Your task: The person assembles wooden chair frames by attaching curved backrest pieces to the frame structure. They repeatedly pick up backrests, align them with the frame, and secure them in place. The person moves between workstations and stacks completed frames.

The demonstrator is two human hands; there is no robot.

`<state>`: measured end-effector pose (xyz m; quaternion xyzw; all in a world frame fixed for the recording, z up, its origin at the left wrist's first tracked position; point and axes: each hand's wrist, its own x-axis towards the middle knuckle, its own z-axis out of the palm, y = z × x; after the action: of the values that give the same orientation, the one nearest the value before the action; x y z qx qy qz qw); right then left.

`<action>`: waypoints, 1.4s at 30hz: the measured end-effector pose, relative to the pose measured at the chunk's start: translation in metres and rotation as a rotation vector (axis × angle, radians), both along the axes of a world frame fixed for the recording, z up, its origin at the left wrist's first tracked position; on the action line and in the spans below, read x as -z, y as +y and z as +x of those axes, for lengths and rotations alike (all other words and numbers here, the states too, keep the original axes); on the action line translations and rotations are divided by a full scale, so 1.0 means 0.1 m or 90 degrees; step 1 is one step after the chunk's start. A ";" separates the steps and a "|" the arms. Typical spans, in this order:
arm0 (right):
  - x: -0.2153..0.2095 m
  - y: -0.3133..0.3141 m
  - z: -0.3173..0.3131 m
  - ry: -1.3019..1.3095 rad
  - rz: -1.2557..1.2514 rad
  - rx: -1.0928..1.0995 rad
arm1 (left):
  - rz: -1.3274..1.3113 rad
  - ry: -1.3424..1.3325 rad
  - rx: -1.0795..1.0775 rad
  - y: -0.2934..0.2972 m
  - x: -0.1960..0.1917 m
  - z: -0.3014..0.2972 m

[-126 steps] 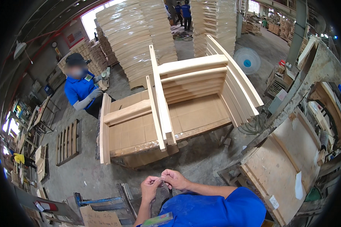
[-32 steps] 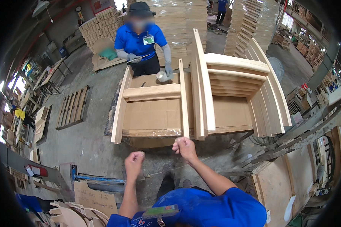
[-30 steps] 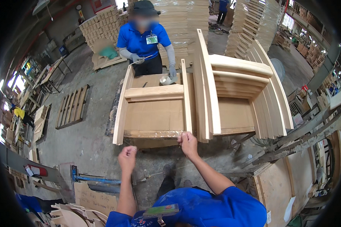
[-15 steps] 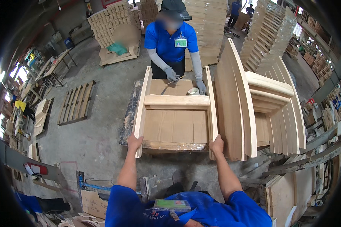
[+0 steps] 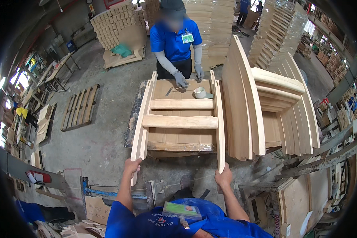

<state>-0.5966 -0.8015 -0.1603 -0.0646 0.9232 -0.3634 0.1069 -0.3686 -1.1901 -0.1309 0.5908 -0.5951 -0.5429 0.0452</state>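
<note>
My left hand (image 5: 132, 166) is closed round the near end of the left rail of a pale wooden H-shaped frame (image 5: 180, 121), and my right hand (image 5: 224, 175) grips its right rail the same way. The near ends of this frame stick out past the table edge toward me. Beneath and behind it lies a second, similar frame (image 5: 182, 104), its crosspiece parallel to the first, on a cardboard-covered worktable (image 5: 162, 137). Across the table a co-worker's grey-gloved hand (image 5: 180, 79) holds a thin stick, close to a small white cup (image 5: 200, 93).
Several similar wooden frames (image 5: 258, 107) stand upright in a row at the table's right. A wooden pallet (image 5: 80, 108) lies on the floor to the left. Wooden racks and panels (image 5: 305, 198) stand near my right side. Tall stacks of wooden parts (image 5: 119, 25) rise behind the co-worker.
Both my hands have drawn the upper frame toward me, uncovering the second frame's crosspiece behind it. The co-worker's other gloved hand has lifted away from beside the cup.
</note>
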 end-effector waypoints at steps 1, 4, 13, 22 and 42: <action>-0.01 0.02 0.01 0.028 -0.005 -0.003 | -0.026 -0.001 -0.001 0.03 -0.07 0.00; -0.13 0.28 0.14 0.080 -0.069 -0.035 | -0.046 0.027 -0.034 0.41 -0.20 0.24; -1.24 1.49 0.89 0.341 -0.258 -0.078 | -0.169 0.332 -0.196 1.75 -0.58 1.04; -1.59 3.16 1.57 0.399 -0.315 0.180 | -0.175 0.569 0.072 2.48 -1.18 0.63; -0.18 5.12 5.01 0.022 0.011 0.974 | -0.040 0.261 0.954 5.69 -0.16 -0.76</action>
<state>-0.0960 -0.2895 -0.1428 0.5881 0.7148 -0.3281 -0.1886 -0.4444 -0.6216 -0.1148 -0.0831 -0.8307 -0.5097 -0.2081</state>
